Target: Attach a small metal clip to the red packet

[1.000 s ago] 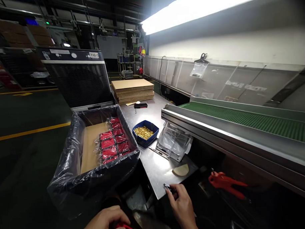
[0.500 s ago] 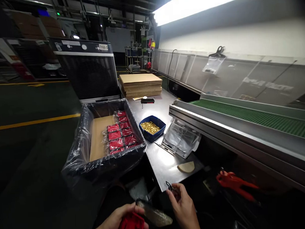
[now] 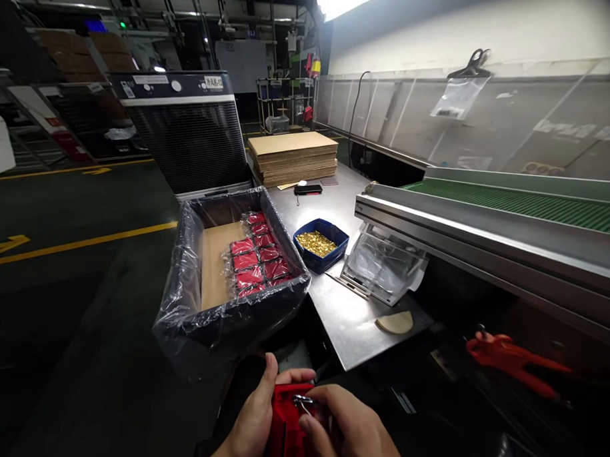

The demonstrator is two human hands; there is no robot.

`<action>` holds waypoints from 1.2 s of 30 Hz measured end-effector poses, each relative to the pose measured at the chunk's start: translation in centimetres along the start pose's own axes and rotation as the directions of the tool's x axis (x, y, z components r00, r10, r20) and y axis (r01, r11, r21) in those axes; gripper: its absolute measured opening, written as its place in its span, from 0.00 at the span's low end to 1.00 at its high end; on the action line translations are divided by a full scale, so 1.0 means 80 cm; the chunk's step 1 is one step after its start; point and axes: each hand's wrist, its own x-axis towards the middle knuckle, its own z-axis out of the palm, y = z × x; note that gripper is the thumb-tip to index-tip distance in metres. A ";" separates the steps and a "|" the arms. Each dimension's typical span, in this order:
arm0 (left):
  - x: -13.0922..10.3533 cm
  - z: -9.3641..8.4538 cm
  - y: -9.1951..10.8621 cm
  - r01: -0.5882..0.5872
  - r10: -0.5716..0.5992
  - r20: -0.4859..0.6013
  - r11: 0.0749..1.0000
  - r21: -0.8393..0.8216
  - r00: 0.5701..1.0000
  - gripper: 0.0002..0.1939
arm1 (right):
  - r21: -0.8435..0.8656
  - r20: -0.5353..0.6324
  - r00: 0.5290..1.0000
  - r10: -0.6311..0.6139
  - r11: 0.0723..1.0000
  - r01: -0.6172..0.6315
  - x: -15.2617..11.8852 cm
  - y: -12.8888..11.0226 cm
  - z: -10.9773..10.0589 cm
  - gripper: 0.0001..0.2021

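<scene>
Low in the frame my left hand [image 3: 252,423] grips a small red pouch [image 3: 287,429], thumb raised along its left edge. My right hand [image 3: 347,430] meets it from the right, pinching a small metal clip [image 3: 304,402] against the pouch's top. Beyond my hands stands a box lined with clear plastic [image 3: 187,306], holding several bagged red pouches [image 3: 258,257] beside a bare cardboard floor.
A steel table [image 3: 338,307] carries a blue tray of small brass parts [image 3: 320,242], a clear plastic holder [image 3: 384,269], a tan disc [image 3: 394,323], a black phone [image 3: 307,188] and stacked cardboard sheets [image 3: 292,157]. A green conveyor [image 3: 524,204] runs right. An orange-red tool [image 3: 509,358] lies below it.
The left hand has lifted the red pouch up into view. The right hand has left the table's front edge with the clip and come over to the pouch. The camera swung right.
</scene>
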 end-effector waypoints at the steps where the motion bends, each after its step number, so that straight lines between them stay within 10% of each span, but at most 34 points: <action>1: -0.002 0.002 0.000 -0.012 0.012 0.009 1.000 0.003 1.000 0.43 | 0.008 -0.023 1.000 -0.007 1.000 0.007 0.000 -0.003 0.001 0.17; 22: -0.028 0.042 0.014 0.063 -0.059 -0.062 0.996 0.068 0.996 0.41 | -0.269 -0.121 0.899 -0.421 0.886 0.379 -0.004 -0.006 -0.004 0.08; 36: -0.026 0.045 0.011 0.000 0.010 -0.065 0.988 0.151 0.998 0.40 | -0.098 -0.106 0.931 -0.349 0.935 0.340 -0.002 -0.005 -0.014 0.08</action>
